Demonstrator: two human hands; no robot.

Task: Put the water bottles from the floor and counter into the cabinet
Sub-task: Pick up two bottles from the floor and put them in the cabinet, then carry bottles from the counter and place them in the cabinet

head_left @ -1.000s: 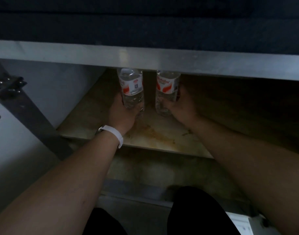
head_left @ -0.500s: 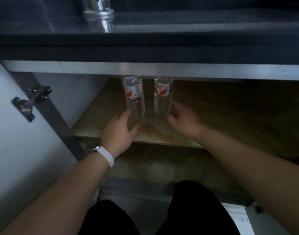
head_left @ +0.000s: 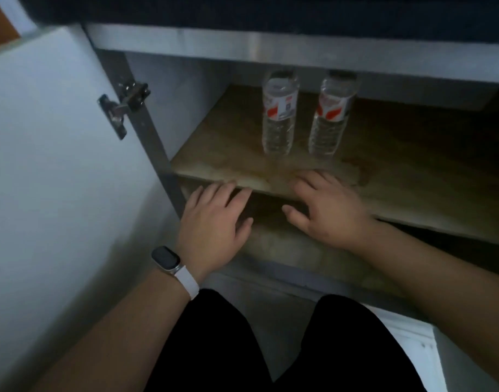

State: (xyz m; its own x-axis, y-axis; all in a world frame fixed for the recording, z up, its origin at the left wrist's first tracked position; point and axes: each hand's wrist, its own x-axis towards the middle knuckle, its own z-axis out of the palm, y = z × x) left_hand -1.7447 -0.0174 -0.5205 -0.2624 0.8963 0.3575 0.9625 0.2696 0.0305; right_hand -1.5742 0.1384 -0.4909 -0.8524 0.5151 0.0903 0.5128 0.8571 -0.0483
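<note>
Head view, looking down, close before open cabinet

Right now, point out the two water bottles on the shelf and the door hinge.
Left water bottle [head_left: 279, 114], head view, on its red and white label.
Right water bottle [head_left: 330, 114], head view, on its label.
Door hinge [head_left: 123, 104], head view, on the metal arm between door and cabinet frame.

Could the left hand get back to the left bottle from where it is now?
Probably yes. The left hand is open at the shelf edge, and the left bottle stands upright further back with only bare shelf between them; the open door stays off to the side.
</note>
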